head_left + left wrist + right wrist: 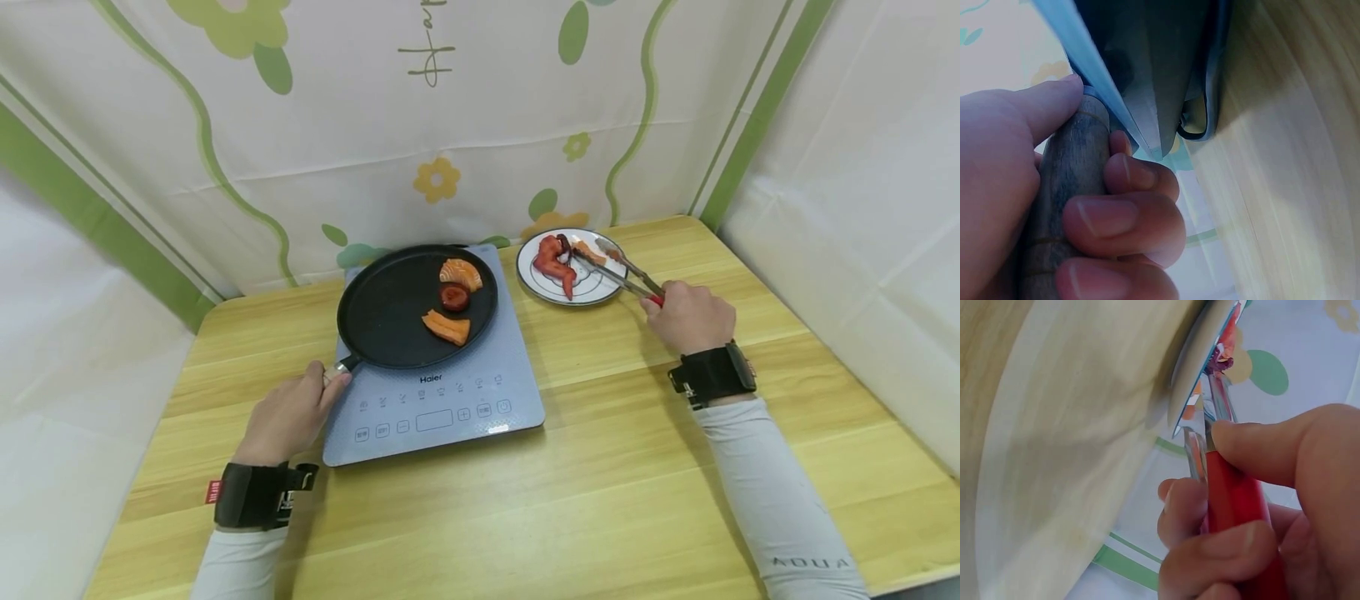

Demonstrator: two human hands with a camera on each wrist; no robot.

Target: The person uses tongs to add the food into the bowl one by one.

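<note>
My left hand (288, 412) grips the wooden handle (1075, 162) of a black flat frying pan (386, 312), fingers curled around it. In the pan's right half lie an orange, white-striped piece of food (460, 273), a dark red round slice (453, 297) and another orange piece (447, 327). My right hand (693, 317) holds metal tongs (636, 289) by their red handle (1235, 494). The tongs' spread tips are over the white plate (528, 287), on either side of an orange piece (588, 253). Beside it on the plate lies a reddish chicken wing (552, 265).
Under the pan is a grey induction cooker (450, 446) with a touch panel at its front. Both cooker and plate stand on a wooden table (600, 467). A patterned cloth (337, 142) hangs behind, with white cloth at both sides.
</note>
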